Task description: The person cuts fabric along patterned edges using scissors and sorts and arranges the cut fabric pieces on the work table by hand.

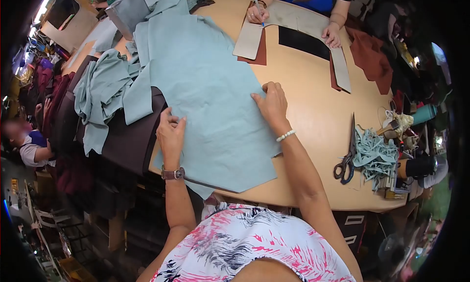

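Observation:
A large pale blue-green sheet of leather or fabric point(210, 96) lies spread over the table in front of me, with small wrinkles across it. My left hand point(171, 136) is at its left edge, fingers slightly bent and the thumb apart from them. On the right edge is my right hand point(272, 105), its thumb over the sheet and its fingers held away from the thumb. Neither hand visibly grips the sheet. The near edge of the sheet comes down to the table's front edge, where a corner of blue-green material point(199, 189) hangs over.
Black-handled scissors point(346, 162) lie beside a heap of blue-green scraps point(376, 154) at right. Crumpled blue-green pieces point(105, 83) rest on dark material at left. Across the table point(313, 130), another person holds a pen point(258, 10) over a pale U-shaped template point(293, 16).

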The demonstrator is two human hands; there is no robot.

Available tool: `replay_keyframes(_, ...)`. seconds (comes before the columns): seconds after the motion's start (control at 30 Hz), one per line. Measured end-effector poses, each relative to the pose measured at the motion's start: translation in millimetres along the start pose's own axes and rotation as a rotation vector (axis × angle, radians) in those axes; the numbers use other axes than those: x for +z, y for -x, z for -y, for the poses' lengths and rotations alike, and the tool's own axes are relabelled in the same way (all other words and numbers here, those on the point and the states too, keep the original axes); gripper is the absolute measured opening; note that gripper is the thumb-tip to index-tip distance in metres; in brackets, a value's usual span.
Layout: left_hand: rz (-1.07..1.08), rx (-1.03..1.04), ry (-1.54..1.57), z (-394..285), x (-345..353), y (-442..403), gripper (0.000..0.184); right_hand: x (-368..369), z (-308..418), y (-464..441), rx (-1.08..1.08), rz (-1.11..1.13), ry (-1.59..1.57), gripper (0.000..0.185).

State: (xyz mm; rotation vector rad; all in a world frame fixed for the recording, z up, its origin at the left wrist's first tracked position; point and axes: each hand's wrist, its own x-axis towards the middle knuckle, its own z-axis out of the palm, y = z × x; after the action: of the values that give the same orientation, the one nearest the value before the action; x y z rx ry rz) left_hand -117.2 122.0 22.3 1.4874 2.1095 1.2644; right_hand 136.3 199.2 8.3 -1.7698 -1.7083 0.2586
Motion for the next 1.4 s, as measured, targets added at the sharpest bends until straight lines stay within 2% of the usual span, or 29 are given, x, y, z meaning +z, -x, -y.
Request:
replay_keyframes(0.07, -0.163, 0.080, 0.016, -1.0, 3.4, 1.3, 0.048, -3.2, -2.3, 14.9, -0.025, -0.063, 0.020, 0.030)
replay_keyframes(0.17, -0.068, -0.105, -0.029, 15.1, 1.5, 5.0, 0.048, -11.3, -6.9, 38.7, -0.026, -0.065, 0.054, 0.027)
replay_keyframes(0.27, 0.035, -0.146, 0.041, 10.4, -3.6, 11.7, 0.049, -18.3, -8.1, 50.6, 0.034, 0.042, 0.004, 0.025)
replay_keyframes(0.33, 0.062, -0.122, 0.086, 0.4, -7.1, 12.4, 0.043, -24.9, -5.3, 52.7, 0.055, 0.114, -0.054, 0.023)
replay_keyframes(0.37, 0.063, -0.128, 0.118, -7.5, -9.0, 12.2, 0.041, -34.0, -1.8, 52.5, 0.135, 0.196, -0.154, 0.017)
replay_keyframes(0.47, 0.090, -0.095, 0.268, -11.5, -9.0, 6.6, 0.043, -39.5, -22.9, 51.3, 0.176, 0.213, -0.699, 0.013)
replay_keyframes(0.5, 0.120, -0.095, 0.356, -13.0, -6.2, 3.1, 0.045, -47.5, -16.2, 48.2, 0.206, 0.227, -0.860, 0.020)
replay_keyframes(0.53, 0.152, -0.096, 0.444, -14.0, -3.4, -1.1, 0.047, -57.3, -11.0, 41.6, 0.216, 0.287, -0.894, 0.025)
replay_keyframes(0.6, 0.305, 0.090, 0.436, -11.2, 0.6, -20.0, 0.047, -74.9, -2.0, 23.2, 0.240, 0.403, -0.963, 0.034)
replay_keyframes(0.63, 0.381, 0.184, 0.433, -16.2, -0.5, -28.6, 0.048, -82.7, -4.9, 11.8, 0.173, 0.492, -0.947, 0.038)
replay_keyframes(0.67, 0.453, 0.033, 0.614, -23.0, -7.3, -37.5, 0.044, -93.1, -11.5, -2.8, 0.101, 0.579, -0.928, 0.041)
replay_keyframes(0.7, 0.522, -0.126, 0.792, -46.1, -24.2, -46.7, 0.042, -105.1, -15.6, -16.9, 0.020, 0.558, -0.976, 0.040)
replay_keyframes(0.77, 0.413, 0.099, 0.833, -85.0, -54.7, -68.8, 0.036, -145.2, -11.5, -41.0, -0.089, 0.521, -1.035, 0.037)
replay_keyframes(0.8, 0.387, 0.098, 0.809, -103.5, -70.7, -76.4, 0.035, -175.2, -0.8, -50.7, -0.120, 0.500, -1.050, 0.036)
replay_keyframes(0.83, 0.314, 0.277, 0.846, -127.9, -77.7, -81.0, 0.036, -203.1, 9.5, -54.9, -0.230, 0.448, -0.969, 0.035)
replay_keyframes(0.87, 0.311, 0.368, 0.708, -142.4, -88.0, -90.7, 0.036, -227.6, 21.1, -58.1, -0.338, 0.396, -0.886, 0.035)
replay_keyframes(0.9, 0.306, 0.456, 0.568, -152.9, -98.9, -102.0, 0.035, -248.1, 34.1, -54.6, -0.320, 0.372, -0.848, 0.036)
replay_keyframes(0.93, 0.344, 0.490, 0.499, -156.3, -104.4, -108.7, 0.034, -265.6, 44.9, -50.4, -0.301, 0.349, -0.810, 0.037)
replay_keyframes(0.97, 0.379, 0.527, 0.430, -159.6, -110.0, -115.3, 0.033, -285.9, 47.0, -53.6, -0.330, 0.265, -0.629, 0.037)
replay_keyframes(1.03, 0.533, 0.498, 0.437, -162.7, -114.6, -121.0, 0.031, -316.2, 51.9, -52.2, -0.404, 0.130, -0.487, 0.038)
replay_keyframes(1.13, 0.175, 1.009, -0.099, -179.5, -99.9, -80.3, 0.029, -348.8, 55.2, -44.8, -0.507, -0.084, -0.307, 0.038)
replay_keyframes(1.2, 0.227, 0.903, 0.160, -210.2, -79.3, -30.5, 0.030, -356.9, 55.9, -40.2, -0.551, -0.215, -0.203, 0.039)
replay_keyframes(1.3, 0.355, 1.284, 0.624, -230.6, -15.0, 0.6, 0.038, -356.9, 52.8, -38.1, -0.590, -0.376, -0.073, 0.039)
replay_keyframes(1.37, 0.453, 1.374, 0.803, -248.5, 4.3, 24.9, 0.045, -349.8, 49.3, -36.9, -0.597, -0.479, -0.001, 0.040)
replay_keyframes(1.4, 0.553, 1.354, 0.856, -252.1, 3.3, 36.7, 0.048, -344.9, 47.7, -35.7, -0.598, -0.526, 0.026, 0.040)
